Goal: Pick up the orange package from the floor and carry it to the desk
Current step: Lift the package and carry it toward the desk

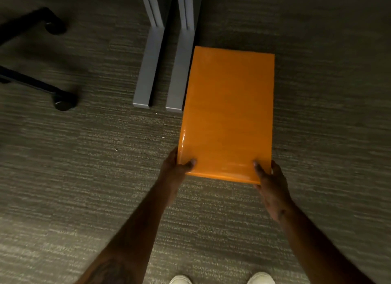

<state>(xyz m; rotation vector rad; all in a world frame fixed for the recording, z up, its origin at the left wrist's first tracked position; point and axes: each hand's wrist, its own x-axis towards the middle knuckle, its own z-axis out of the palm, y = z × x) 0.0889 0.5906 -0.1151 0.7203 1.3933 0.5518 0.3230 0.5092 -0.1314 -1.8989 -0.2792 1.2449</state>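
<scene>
A flat, glossy orange package (227, 114) is held lengthwise in front of me above the grey carpet. My left hand (175, 173) grips its near left corner, thumb on top and fingers hidden underneath. My right hand (271, 186) grips the near right corner the same way. The far end of the package points toward the grey desk legs (160, 57), and its left edge overlaps the nearer leg's foot. The desk top is out of view.
Two grey metal desk feet run along the carpet (84, 177) at centre top. A black office chair base with two castors (63, 102) stands at the left. My two white shoe tips (261, 278) show at the bottom edge.
</scene>
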